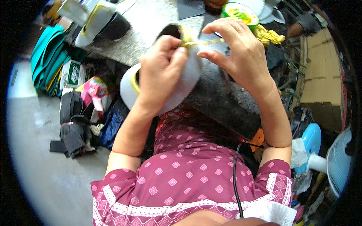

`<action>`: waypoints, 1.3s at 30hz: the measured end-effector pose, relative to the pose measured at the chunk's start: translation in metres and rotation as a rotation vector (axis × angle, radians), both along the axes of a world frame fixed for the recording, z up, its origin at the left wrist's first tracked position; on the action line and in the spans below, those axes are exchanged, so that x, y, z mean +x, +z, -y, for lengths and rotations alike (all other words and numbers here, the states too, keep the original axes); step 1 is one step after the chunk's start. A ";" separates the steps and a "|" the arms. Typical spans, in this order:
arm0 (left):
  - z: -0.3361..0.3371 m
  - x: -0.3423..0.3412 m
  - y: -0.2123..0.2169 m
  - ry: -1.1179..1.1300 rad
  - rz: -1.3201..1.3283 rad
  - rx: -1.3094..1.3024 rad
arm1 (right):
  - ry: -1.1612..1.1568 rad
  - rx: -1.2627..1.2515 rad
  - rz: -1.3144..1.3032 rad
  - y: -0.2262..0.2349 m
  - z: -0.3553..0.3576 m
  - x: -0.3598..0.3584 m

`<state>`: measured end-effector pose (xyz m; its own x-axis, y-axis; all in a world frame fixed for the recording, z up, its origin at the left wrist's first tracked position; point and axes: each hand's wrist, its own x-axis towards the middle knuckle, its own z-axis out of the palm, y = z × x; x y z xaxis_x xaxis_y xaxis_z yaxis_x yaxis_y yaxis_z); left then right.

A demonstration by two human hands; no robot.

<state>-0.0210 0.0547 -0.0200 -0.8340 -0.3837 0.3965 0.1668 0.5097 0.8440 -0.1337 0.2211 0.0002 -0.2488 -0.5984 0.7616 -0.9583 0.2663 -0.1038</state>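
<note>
My left hand [162, 67] is closed on a light grey shoe upper [192, 71] with yellow edging and a dark inside. Its thumb and index finger press together at the yellow edge. From there a narrow yellow strip [205, 43] runs right, toward my right hand [239, 52]. That hand is raised, thumb and index finger spread apart, and the strip passes between or behind them, slightly blurred. Just beyond the right hand lies a crumpled yellow bundle [268, 35]. A similar grey upper [90, 28] with yellow edging sits at the far left of the worktop.
A speckled stone worktop [147, 19] stretches ahead, with a dark flat piece [190, 8] and a green-rimmed round container [241, 13] beyond. Folded green cloth [47, 56] and black bundles [73, 128] lie left. Cardboard [320, 75] and a blue-white fan [337, 162] stand right.
</note>
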 end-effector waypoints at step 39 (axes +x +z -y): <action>0.038 -0.043 0.007 -0.231 0.163 0.481 | -0.089 0.355 1.199 0.005 -0.103 -0.022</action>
